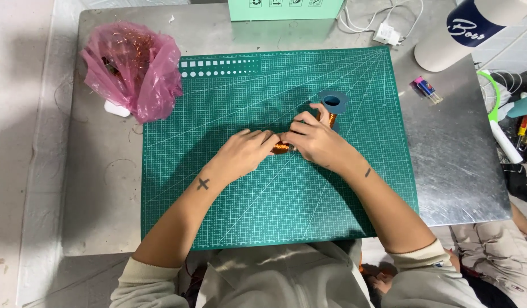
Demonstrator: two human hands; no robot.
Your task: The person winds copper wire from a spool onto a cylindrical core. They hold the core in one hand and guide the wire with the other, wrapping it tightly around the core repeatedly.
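Centrally, my fingertips meet over a small bundle of copper wire point(281, 148) on the green cutting mat point(229, 194). Left hand point(244, 153): fingers curled and pressed together, tips closed on the left end of the copper bundle. Right hand point(316, 140): fingers bent, thumb and forefinger pinching the bundle's right end; the upper fingers reach to a second copper coil point(331, 118) standing just below a grey-blue spool point(332, 101) with a round hole in its top. I cannot tell whether the fingers grip that coil or only touch it. Both forearms rest across the mat, cream sleeves pushed up at the near edge.

Outward from the hands: the mat lies on a grey metal table point(463, 171). A crumpled pink plastic bag point(135, 68), with thin copper strands inside, sits at the mat's far left corner, touching its edge. A mint-green box point(285, 9) stands at the far edge of the table. A white charger with cable point(386, 33) lies to its right, near a white and dark-blue cylinder point(471, 31). A small lighter point(427, 89) lies just off the mat's right edge.
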